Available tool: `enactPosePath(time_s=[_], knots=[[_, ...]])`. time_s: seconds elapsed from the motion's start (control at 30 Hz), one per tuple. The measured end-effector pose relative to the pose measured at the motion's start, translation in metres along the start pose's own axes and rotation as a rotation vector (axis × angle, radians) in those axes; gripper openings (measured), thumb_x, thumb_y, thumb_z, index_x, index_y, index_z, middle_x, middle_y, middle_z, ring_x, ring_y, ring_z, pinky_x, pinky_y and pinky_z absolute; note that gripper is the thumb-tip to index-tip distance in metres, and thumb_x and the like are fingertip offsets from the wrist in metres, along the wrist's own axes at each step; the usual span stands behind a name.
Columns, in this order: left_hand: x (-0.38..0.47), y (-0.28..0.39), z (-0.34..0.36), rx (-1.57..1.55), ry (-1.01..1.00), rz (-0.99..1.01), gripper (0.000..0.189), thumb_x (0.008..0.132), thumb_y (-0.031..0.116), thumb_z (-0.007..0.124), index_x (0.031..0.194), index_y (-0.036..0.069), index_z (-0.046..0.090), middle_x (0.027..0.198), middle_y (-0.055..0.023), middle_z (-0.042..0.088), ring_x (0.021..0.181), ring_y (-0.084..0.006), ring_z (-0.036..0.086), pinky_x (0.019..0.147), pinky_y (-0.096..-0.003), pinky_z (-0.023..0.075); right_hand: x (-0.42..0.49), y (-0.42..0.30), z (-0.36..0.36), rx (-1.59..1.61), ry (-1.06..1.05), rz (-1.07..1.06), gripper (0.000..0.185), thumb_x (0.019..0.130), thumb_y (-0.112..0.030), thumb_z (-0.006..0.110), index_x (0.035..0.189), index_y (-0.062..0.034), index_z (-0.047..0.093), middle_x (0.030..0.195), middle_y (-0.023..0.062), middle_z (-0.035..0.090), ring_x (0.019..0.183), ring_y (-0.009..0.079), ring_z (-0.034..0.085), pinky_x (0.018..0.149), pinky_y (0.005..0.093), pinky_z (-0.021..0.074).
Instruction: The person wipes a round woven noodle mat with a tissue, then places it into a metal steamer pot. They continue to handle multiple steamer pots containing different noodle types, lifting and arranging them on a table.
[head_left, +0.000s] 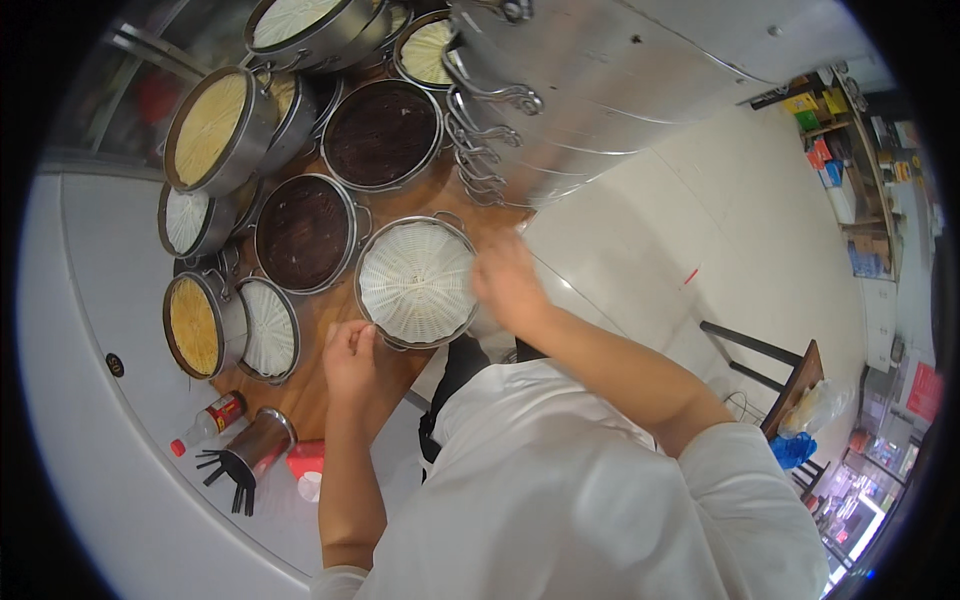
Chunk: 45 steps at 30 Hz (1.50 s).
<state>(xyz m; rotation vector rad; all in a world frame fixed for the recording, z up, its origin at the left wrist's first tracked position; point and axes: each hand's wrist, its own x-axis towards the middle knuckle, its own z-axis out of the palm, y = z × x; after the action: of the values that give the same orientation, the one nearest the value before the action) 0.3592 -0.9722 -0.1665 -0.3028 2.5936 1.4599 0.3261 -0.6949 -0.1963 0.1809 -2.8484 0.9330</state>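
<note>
A round metal steamer pan (418, 280) with a white woven mat inside lies near the edge of a wooden table (315, 330). At its lower left rim is my left hand (351, 351), thumb and fingers pinched together; whether they grip the rim or the mat cannot be told. My right hand (510, 281), blurred, is at the pan's right rim, and its fingers are not clear. Two pans with a dark brown filling, one (306, 233) left of the white mat and another (384, 133) above it, stand close by.
Tall stacked metal steamer tiers (570, 97) with ring handles rise at the upper right. More pans with yellow mats (211, 131) and white mats (268, 328) crowd the left. A bottle with a red cap (210, 422) and a holder of black-ended utensils (255, 450) stand at lower left.
</note>
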Motion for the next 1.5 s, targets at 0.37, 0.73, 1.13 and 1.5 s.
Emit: enactPosePath(time_s=[0.37, 0.73, 1.13, 1.5], knots=[[-0.001, -0.075, -0.038, -0.679, 0.149, -0.379, 0.017, 0.108, 0.024, 0.047, 0.097, 0.011, 0.049, 0.071, 0.0014, 0.046, 0.069, -0.0112, 0.05, 0.064, -0.0255, 0.0423, -0.118, 0.209, -0.136, -0.666, 0.103, 0.585, 0.039, 0.082, 0.002, 0.057, 0.12, -0.0048, 0.06, 0.111, 0.0239, 0.066, 0.103, 0.0386, 0.065, 0.093, 0.0444, 0.0516], [0.041, 0.011, 0.005, 0.208, -0.023, 0.246, 0.013, 0.095, 0.013, 0.063, 0.1, 0.001, 0.065, 0.094, -0.0139, 0.061, 0.09, -0.0299, 0.061, 0.082, -0.0378, 0.0491, -0.128, 0.202, -0.129, -0.394, -0.35, 1.166, 0.039, 0.087, -0.011, 0.057, 0.125, -0.0062, 0.061, 0.127, 0.0211, 0.063, 0.123, 0.0359, 0.058, 0.103, 0.0437, 0.0472], [0.031, 0.021, 0.108, 0.204, -0.114, 0.403, 0.007, 0.084, 0.011, 0.074, 0.086, 0.006, 0.07, 0.084, -0.0142, 0.061, 0.085, -0.0363, 0.056, 0.078, -0.0457, 0.0454, -0.047, 0.12, -0.091, -0.065, -0.037, 0.411, 0.024, 0.076, 0.0, 0.069, 0.099, -0.0078, 0.069, 0.109, 0.0153, 0.067, 0.113, 0.0362, 0.058, 0.099, 0.0435, 0.0468], [0.036, 0.024, 0.112, 0.257, -0.111, 0.437, 0.009, 0.082, 0.01, 0.076, 0.083, 0.005, 0.069, 0.08, -0.0117, 0.062, 0.079, -0.033, 0.055, 0.074, -0.0446, 0.0427, 0.014, 0.02, -0.017, 0.041, -0.072, -0.095, 0.012, 0.076, -0.003, 0.07, 0.088, -0.0072, 0.07, 0.091, 0.0117, 0.06, 0.092, 0.0347, 0.056, 0.083, 0.0439, 0.0481]])
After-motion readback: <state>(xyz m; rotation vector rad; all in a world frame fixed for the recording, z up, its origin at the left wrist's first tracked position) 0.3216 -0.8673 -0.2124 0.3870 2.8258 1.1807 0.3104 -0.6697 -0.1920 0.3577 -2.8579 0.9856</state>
